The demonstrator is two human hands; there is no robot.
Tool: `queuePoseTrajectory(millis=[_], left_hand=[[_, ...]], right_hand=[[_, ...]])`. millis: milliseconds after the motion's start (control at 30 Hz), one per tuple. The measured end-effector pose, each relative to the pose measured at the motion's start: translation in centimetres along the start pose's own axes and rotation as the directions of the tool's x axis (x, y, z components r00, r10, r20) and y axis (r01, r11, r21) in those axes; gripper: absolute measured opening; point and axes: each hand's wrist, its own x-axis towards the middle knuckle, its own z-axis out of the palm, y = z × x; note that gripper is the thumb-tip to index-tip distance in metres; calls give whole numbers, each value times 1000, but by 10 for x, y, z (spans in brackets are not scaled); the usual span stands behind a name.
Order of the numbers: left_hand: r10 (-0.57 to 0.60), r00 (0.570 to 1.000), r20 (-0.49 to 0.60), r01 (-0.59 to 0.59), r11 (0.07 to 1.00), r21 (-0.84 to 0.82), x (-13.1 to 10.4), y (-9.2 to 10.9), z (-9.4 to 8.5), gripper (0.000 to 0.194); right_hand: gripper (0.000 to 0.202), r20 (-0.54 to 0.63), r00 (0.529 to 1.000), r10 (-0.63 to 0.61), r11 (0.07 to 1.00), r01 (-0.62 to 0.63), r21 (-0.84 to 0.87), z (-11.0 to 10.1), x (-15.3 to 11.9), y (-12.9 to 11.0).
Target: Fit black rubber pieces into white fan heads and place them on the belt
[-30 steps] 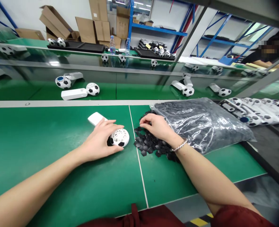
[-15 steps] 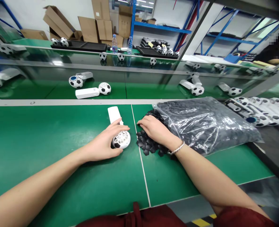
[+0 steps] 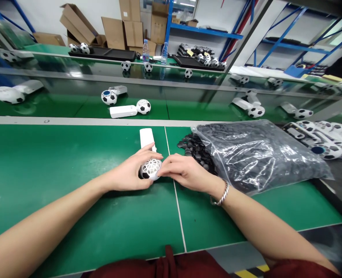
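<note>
A white soccer-ball device (image 3: pixel 147 138) lies on the green work surface, its flat handle pointing away from me and its ball end, with an open lattice, towards me. My left hand (image 3: pixel 133 170) curls around the ball from the left, with fingers over the top and thumb at the near side. At the right side of the ball, my right hand (image 3: pixel 185 172) has its fingertips pinched together. Whatever sits between those fingertips is hidden. Small black patches (image 3: pixel 198 150) lie in a loose pile beyond the right hand, spilling from a clear plastic bag (image 3: pixel 254 154) full of them.
Other soccer-ball devices (image 3: pixel 123 111) lie on the green strip beyond the pale rail (image 3: pixel 58 121). A stack of white-and-black ones (image 3: pixel 330 139) stands at the far right. Black trays (image 3: pixel 110 54), water bottles (image 3: pixel 145 51) and cardboard boxes (image 3: pixel 134 33) are at the back.
My right hand has moved left from the black patch pile to the ball, fingers now pinched. My left hand stays around the ball. Devices on the far strip have shifted right in view.
</note>
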Motion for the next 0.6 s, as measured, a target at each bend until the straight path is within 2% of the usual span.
queuePoseTrajectory(millis=[133, 233, 400, 600], left_hand=[[-37, 996, -83, 37, 999, 7, 3, 3, 7, 43], [-32, 991, -130, 33, 999, 4, 4, 3, 12, 35], [-42, 988, -148, 36, 998, -45, 6, 2, 16, 34], [-13, 972, -235, 6, 999, -33, 6, 0, 18, 33]], right_hand=[[10, -43, 999, 8, 1000, -7, 17, 7, 2, 0], [3, -99, 991, 91, 993, -82, 91, 11, 4, 3], [28, -133, 957, 256, 951, -225, 214, 16, 5, 12], [26, -158, 930, 332, 932, -297, 207, 25, 7, 14]])
